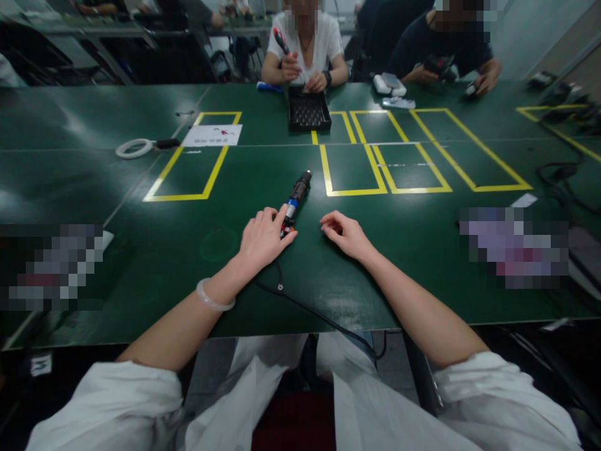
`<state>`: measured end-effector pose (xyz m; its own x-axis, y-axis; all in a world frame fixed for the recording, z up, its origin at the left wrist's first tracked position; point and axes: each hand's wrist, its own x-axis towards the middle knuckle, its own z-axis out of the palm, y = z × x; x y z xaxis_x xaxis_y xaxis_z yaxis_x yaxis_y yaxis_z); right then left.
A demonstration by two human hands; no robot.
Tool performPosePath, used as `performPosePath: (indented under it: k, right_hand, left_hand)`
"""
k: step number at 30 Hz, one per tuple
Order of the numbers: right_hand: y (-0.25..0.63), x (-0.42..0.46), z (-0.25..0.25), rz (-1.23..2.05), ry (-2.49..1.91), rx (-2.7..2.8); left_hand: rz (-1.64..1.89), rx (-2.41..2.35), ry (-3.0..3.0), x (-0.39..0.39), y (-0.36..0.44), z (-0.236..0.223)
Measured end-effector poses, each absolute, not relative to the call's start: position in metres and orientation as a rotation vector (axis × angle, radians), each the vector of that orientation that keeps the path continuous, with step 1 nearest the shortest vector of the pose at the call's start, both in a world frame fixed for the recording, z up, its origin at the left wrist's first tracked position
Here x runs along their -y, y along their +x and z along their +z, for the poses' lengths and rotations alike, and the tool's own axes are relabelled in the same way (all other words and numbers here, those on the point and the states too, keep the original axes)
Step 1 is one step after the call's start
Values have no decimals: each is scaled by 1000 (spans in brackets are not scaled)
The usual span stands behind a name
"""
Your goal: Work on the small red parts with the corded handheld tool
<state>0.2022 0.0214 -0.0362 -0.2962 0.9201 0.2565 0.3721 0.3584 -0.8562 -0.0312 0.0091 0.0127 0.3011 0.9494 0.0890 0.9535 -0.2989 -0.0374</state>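
A corded electric screwdriver [299, 190] with a black front and a blue band lies slanted on the green table, its tip pointing away and to the right. My left hand [263, 237] is over its rear end, index finger along the body and thumb on the near side. Part of the tool, with small red and white bits, shows between thumb and finger. A black cord [310, 305] trails from under this hand over the table's front edge. To the right of the screwdriver, my right hand [346, 233] rests on the table, fingers loosely curled, with nothing visible in it.
Yellow tape outlines [355, 191] mark the green table [263, 307]. A white sheet [212, 135] and a coiled white cable [135, 148] lie left. Across the table, one person works over a black tray [310, 125]; another holds a dark tool. Blurred-out items flank both sides.
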Motion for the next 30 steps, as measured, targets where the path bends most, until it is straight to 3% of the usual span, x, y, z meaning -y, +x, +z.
performPosePath:
  k: [10,19,24,30]
  right_hand:
    - [201,-19,-32,844,-1147,1913]
    - [201,-21,-37,834,-1152,1951]
    - [201,-22,-38,838,-1156,1958]
    - [201,-21,-36,842,-1153,1962]
  left_hand:
    - [8,2011,-2061,-20,-160,14]
    - [472,2182,-1634,-35,-270,18]
    - [537,2161,-1537,-37,-292,21]
    - [369,2095,-1517,-28,-275,18]
